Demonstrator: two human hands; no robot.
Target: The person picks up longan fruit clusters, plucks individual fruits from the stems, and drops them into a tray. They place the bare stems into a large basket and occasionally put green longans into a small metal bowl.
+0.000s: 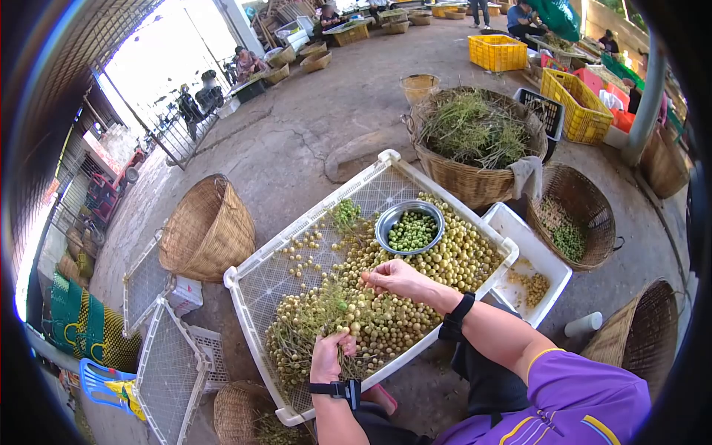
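A white mesh tray (261, 261) holds a heap of small yellow-green round fruits (445, 259), many still on stems. A metal bowl (386, 222) with green fruits stands in the tray's far part. My left hand (331, 354) grips a bunch of stems (319, 311) at the near edge of the heap. My right hand (397, 279) is over the middle of the heap, its fingertips pinching at a fruit on the bunch.
A big basket of stripped stems (475, 137) stands beyond the tray. A white tub (530, 274) with few fruits and a tilted basket (575, 215) are to the right. A tipped basket (208, 230) and spare trays (167, 356) lie left. Yellow crates (498, 52) and people are far off.
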